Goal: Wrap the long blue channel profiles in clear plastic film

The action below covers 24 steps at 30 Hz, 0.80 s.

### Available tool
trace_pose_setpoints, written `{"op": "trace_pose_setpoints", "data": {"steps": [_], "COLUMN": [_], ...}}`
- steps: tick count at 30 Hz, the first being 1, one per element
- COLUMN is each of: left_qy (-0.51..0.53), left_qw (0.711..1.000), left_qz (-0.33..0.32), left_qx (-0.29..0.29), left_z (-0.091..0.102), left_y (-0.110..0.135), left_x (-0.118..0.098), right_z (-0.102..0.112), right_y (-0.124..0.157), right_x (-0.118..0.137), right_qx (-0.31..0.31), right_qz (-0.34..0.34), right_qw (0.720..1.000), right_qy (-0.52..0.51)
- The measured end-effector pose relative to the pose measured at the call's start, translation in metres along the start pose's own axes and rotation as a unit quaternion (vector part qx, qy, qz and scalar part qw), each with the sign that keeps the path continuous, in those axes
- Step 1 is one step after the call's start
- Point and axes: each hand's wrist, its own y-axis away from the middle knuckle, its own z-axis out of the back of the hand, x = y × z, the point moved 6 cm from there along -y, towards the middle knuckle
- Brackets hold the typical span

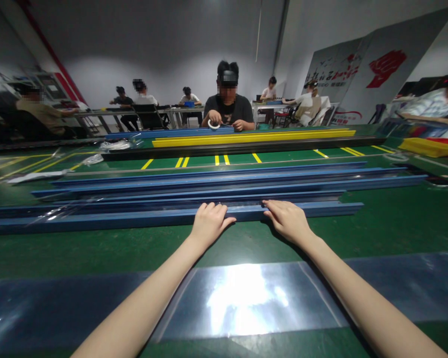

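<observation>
A long blue channel strip (134, 219) lies across the green table in front of me, nearest of the blue strips. My left hand (209, 221) is closed over its near wall, fingers curled inside the groove and thumb along the outside. To the right, my right hand (285, 219) grips the same strip, its index finger and thumb on the wall. Something small and dark shows at the right fingertips; I cannot make out what it is. Behind it, more blue channel strips (216, 188) lie side by side. Clear plastic film (57, 213) covers part of the strip's left side.
A flat shiny sheet (242, 298) runs along the near table under my forearms. Farther back lie a black strip (242, 147), a yellow strip (254, 139) and crumpled plastic (115, 144). A phone (442, 182) and yellow tray (427, 146) are at right. A person opposite holds a tape roll (213, 125).
</observation>
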Motion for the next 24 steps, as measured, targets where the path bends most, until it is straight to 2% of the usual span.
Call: {"op": "trace_pose_setpoints", "data": {"steps": [24], "left_qy": [-0.003], "left_qw": [1.000], "left_qz": [0.001], "left_qx": [0.005], "left_z": [0.0019], "left_y": [0.0005], "left_x": [-0.0012], "right_z": [0.0006], "right_y": [-0.0001], "right_x": [0.0005], "right_qx": [-0.004], "right_qz": [-0.005], "right_qw": [1.000], "right_qy": [-0.007]}}
